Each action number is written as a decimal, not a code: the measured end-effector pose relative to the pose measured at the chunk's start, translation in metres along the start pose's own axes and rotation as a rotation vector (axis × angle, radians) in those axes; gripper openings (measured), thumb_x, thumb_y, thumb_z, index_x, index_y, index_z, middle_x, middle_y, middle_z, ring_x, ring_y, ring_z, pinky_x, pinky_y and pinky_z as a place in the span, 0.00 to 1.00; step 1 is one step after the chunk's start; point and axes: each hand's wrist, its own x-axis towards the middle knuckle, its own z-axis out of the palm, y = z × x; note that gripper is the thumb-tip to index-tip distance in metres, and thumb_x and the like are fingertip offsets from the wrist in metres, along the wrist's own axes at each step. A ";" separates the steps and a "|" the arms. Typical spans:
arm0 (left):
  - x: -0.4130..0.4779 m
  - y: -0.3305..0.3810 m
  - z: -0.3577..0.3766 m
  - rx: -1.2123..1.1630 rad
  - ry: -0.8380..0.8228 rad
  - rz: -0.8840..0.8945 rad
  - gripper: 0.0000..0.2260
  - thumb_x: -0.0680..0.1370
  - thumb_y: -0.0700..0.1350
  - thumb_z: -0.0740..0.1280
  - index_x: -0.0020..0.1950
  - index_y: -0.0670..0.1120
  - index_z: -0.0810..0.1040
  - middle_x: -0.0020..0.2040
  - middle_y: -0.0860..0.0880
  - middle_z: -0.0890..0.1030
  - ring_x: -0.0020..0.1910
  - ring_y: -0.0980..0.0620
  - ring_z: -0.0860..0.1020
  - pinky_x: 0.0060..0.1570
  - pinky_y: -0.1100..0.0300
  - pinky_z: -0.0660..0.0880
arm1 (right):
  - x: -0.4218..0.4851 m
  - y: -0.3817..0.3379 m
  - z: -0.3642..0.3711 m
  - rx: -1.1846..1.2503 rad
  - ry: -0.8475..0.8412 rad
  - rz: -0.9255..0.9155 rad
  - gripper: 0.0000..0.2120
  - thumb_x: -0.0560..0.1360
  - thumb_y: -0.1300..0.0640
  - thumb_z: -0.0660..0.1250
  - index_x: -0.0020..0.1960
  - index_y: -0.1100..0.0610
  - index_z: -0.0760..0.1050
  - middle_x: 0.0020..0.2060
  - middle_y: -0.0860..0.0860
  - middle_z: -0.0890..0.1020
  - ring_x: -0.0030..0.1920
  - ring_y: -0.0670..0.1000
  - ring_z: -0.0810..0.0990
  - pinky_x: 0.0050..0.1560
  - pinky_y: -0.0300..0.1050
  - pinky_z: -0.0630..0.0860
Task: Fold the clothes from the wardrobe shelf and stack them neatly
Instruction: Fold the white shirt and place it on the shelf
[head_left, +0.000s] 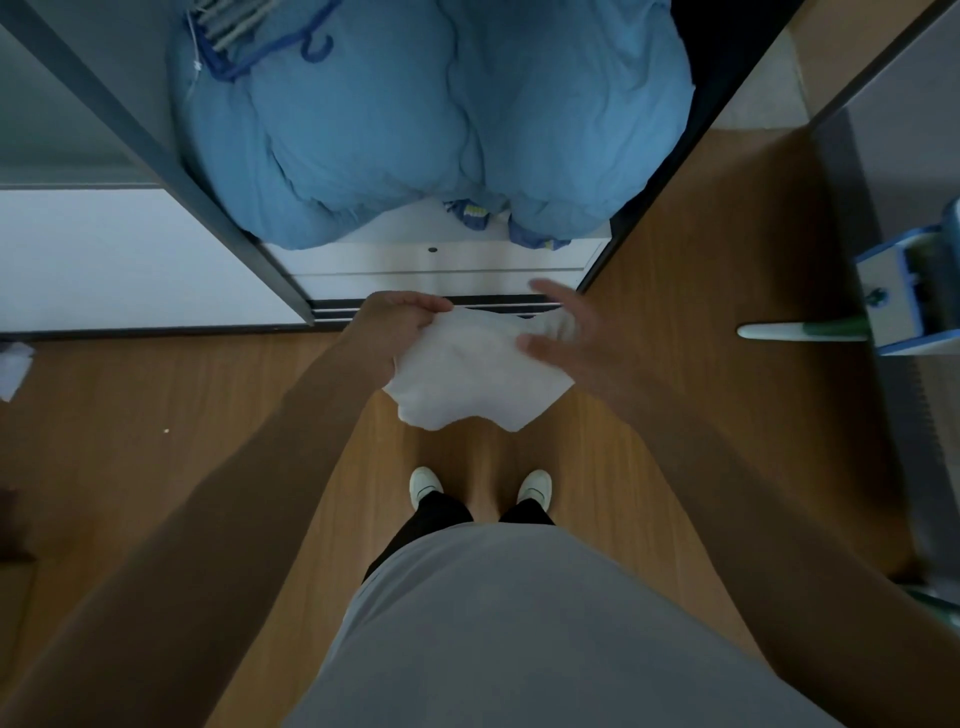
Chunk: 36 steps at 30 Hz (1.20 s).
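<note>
The step in hand looks like the fold itself: a small white fabric garment (467, 374) is held in the air in front of the body, above the brown wooden floor (156, 415) and just short of the wardrobe's white shelf edge (431, 260). The left hand (400, 325) pinches the garment's upper left edge, fingers curled round the cloth. The right hand (566, 332) is spread, fingers straight and lying against the garment's right side (it is blurred, so a light hold under the palm cannot be ruled out). The cloth hangs bunched and uneven below both hands.

The next move probably calls for the right hand to take the opposite edge, so that the piece can be pulled flat and doubled over.

A bulky light-blue quilted duvet (431, 119) fills most of the shelf, with a blue plastic hanger (260, 52) on its far left and a patterned blue cloth (472, 210) peeping out beneath it; little bare shelf is left for a stack. A crumpled white scrap (13, 366) lies at the floor's left edge, and a blue-and-white box (904, 291) stands to the right.
</note>
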 end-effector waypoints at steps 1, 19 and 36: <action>0.000 0.001 -0.001 -0.016 -0.015 -0.026 0.19 0.79 0.36 0.67 0.34 0.53 0.87 0.50 0.47 0.86 0.51 0.48 0.83 0.53 0.56 0.80 | -0.001 -0.001 0.001 -0.094 -0.106 -0.023 0.32 0.72 0.47 0.75 0.74 0.43 0.67 0.69 0.41 0.69 0.67 0.45 0.68 0.62 0.44 0.69; -0.010 -0.018 -0.006 0.627 -0.348 0.316 0.39 0.70 0.44 0.79 0.76 0.53 0.64 0.68 0.54 0.70 0.64 0.51 0.72 0.58 0.58 0.74 | 0.010 0.016 -0.012 -0.215 -0.050 0.125 0.15 0.79 0.47 0.66 0.54 0.57 0.83 0.46 0.55 0.85 0.40 0.46 0.82 0.35 0.31 0.73; -0.005 -0.011 -0.022 0.186 -0.170 0.278 0.17 0.69 0.65 0.71 0.51 0.57 0.84 0.51 0.52 0.86 0.51 0.50 0.84 0.57 0.48 0.78 | 0.006 0.011 -0.048 -0.239 -0.154 0.116 0.15 0.74 0.44 0.72 0.50 0.55 0.83 0.42 0.50 0.85 0.43 0.48 0.81 0.42 0.40 0.74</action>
